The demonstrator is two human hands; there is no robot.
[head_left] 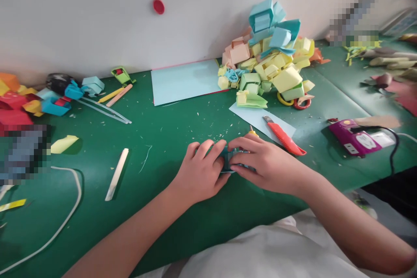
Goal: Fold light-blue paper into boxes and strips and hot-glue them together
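A small blue folded paper piece (pixel 227 166) lies between my two hands, low over the green table and mostly covered by fingers. My left hand (pixel 203 171) grips its left side with bent fingers. From the other side my right hand (pixel 260 160) presses its fingers onto the piece. Behind the right hand, a yellow thing with a pointed tip (pixel 252 131) shows; the rest of it is hidden. Just beyond that hand, a red utility knife (pixel 285 137) rests partly on a light blue paper sheet (pixel 243 114).
A heap of folded paper shapes (pixel 273 69) stands against the wall, scissors (pixel 302 102) at its foot. A larger blue sheet (pixel 185 82) lies left of it. A purple power adapter (pixel 355 138) with cords sits right. Left are a pale strip (pixel 116 174) and white cable (pixel 78 186).
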